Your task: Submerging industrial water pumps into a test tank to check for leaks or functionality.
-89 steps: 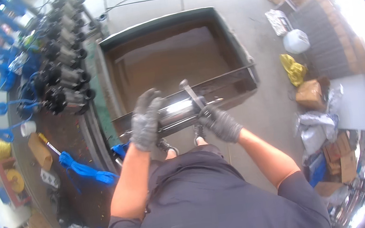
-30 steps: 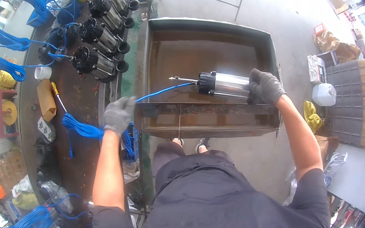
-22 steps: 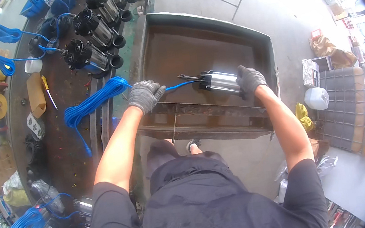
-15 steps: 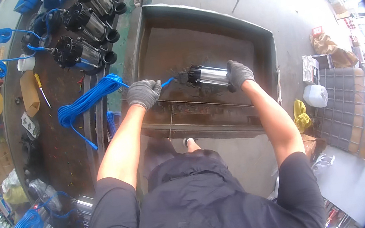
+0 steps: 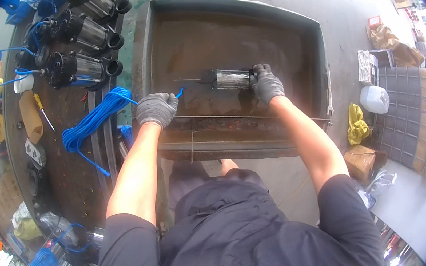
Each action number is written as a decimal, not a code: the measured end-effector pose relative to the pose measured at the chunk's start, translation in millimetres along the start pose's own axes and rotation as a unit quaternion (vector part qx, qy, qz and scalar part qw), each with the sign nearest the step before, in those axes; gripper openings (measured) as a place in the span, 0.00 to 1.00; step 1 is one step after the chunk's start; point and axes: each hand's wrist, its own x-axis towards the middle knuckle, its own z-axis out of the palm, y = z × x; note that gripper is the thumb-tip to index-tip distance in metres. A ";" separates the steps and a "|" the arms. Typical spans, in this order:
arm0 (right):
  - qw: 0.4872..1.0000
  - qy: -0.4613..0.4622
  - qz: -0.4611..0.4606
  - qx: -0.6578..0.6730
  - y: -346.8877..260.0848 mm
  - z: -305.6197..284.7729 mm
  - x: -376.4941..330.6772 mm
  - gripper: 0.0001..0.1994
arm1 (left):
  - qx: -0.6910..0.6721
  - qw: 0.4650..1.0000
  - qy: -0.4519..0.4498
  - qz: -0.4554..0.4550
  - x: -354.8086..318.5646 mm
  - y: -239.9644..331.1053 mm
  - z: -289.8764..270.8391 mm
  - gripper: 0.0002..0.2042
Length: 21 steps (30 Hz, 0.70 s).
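Note:
A metal-cased submersible pump (image 5: pixel 232 79) lies on its side, partly sunk in the brown water of a rectangular tank (image 5: pixel 242 151). My right hand (image 5: pixel 267 84), in a grey glove, grips the pump's right end. Its left end is under the murky water and hard to make out. My left hand (image 5: pixel 157 109), gloved too, is closed round the blue cable (image 5: pixel 181 92) at the tank's left side. From that hand the cable runs down into the water on one side and to a tied blue coil (image 5: pixel 97 117) on the bench on the other.
Several similar pumps (image 5: pixel 78 70) stand at the far left of the bench (image 5: pixel 75 167), near a yellow-handled screwdriver (image 5: pixel 43 112) and a cardboard box (image 5: pixel 31 116). A wrench (image 5: pixel 330 102) hangs at the tank's right rim. Right of it are a white jug (image 5: pixel 374 99) and a yellow bag (image 5: pixel 356 124).
The pump has gone lower into the water, and its left end is now covered. Both hands have shifted slightly left in the picture, still holding cable and pump.

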 end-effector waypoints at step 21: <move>0.978 -0.004 0.204 0.040 151.9 -45.7 -71.7 0.26 | 0.056 0.997 0.047 -0.010 8.2 4.8 20.4 0.23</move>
